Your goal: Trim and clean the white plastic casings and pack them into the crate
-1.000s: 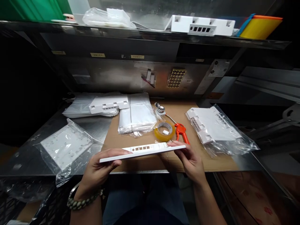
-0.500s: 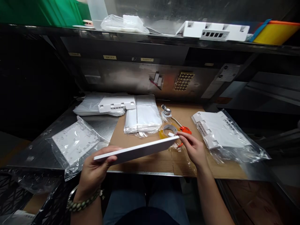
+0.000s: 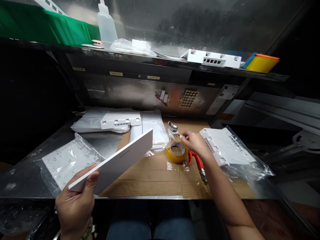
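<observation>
My left hand (image 3: 77, 200) grips the near end of a flat white plastic panel (image 3: 125, 160), thumb on its face. The panel is held tilted above the bench, with small dark lettering on the side toward me. My right hand (image 3: 195, 144) is over the far right edge of a roll of yellowish clear tape (image 3: 170, 155), its fingers bunched together; a small whitish bit shows at the fingertips, too small to name. Under that wrist lies a red-handled tool (image 3: 199, 162) with a metal fitting, resembling an air blow gun. Just beyond the fingers stands a small pot with a metal flip lid (image 3: 174, 128).
Bagged white housings lie at left (image 3: 67, 163) and right (image 3: 228, 145). Stacks of clear bags (image 3: 87, 120) sit at the back, a white housing (image 3: 121, 119) on top. Cardboard (image 3: 150, 181) covers the bench middle. Overhead, a shelf (image 3: 140, 60) holds a green bin (image 3: 50, 30) and a squeeze bottle (image 3: 107, 26).
My right hand has let go of the panel and moved to the tape roll. My left hand has swung the panel left, its far end raised. The camera view has tilted upward.
</observation>
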Demonstrator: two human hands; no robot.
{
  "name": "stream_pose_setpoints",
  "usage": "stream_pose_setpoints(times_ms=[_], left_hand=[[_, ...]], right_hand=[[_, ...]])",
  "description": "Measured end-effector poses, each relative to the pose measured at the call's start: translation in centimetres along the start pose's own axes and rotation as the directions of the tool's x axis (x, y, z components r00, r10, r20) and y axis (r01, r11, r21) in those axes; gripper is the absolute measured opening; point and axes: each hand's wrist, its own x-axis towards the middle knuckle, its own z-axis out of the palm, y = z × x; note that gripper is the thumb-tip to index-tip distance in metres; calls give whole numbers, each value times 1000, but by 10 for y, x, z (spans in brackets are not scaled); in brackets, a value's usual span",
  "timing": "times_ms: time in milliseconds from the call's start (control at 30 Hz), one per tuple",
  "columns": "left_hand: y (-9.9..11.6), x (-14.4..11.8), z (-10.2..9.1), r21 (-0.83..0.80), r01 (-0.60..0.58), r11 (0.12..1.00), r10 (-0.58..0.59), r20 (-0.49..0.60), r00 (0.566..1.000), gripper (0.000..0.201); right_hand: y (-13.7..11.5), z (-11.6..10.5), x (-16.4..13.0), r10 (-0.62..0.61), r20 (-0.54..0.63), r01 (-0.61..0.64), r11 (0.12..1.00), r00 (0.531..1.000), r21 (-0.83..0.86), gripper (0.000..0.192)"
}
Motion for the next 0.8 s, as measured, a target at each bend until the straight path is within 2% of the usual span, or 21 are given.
stream_pose_setpoints(times_ms=[67, 100, 167, 267, 333, 433, 533, 667, 733, 800], left_hand=[[4, 3, 18, 26, -76, 997, 77, -54, 996, 15], [6, 3, 28, 39, -123, 992, 124, -44, 991, 14], [8, 4, 49, 58, -233, 971, 230, 56, 972, 16], [5, 3, 74, 34, -377, 925, 355, 267, 896, 27], [2, 2, 83, 7, -411, 911, 379, 373, 847, 33], [-5, -1, 87, -4, -401, 916, 362, 443, 820, 36], [-13, -3, 87, 27, -405, 914, 353, 444, 824, 38], [-25, -7, 89, 34, -403, 915, 362, 375, 853, 39], [-27, -9, 91, 22, -425, 905, 394, 335, 856, 42], [-24, -11, 92, 12, -455, 890, 430, 311, 848, 45]], right_hand=[[1, -13, 15, -25, -87, 26, 1000, 996, 8, 36], [0, -15, 24, -45, -114, 46, 999, 992, 7, 37], [-5, -15, 44, -86, -130, 87, 996, 988, 2, 34], [-13, -6, 65, -124, -114, 123, 992, 986, -14, 29], [-15, 1, 71, -130, -105, 128, 991, 986, -23, 25], [-14, 6, 73, -136, -101, 134, 991, 986, -18, 22], [-13, 7, 73, -137, -117, 139, 990, 984, 7, 21], [-14, 2, 67, -122, -172, 137, 987, 978, 81, 16], [-18, -3, 52, -113, -222, 144, 981, 968, 129, 16], [-27, -9, 28, -130, -309, 207, 951, 942, 230, 19]])
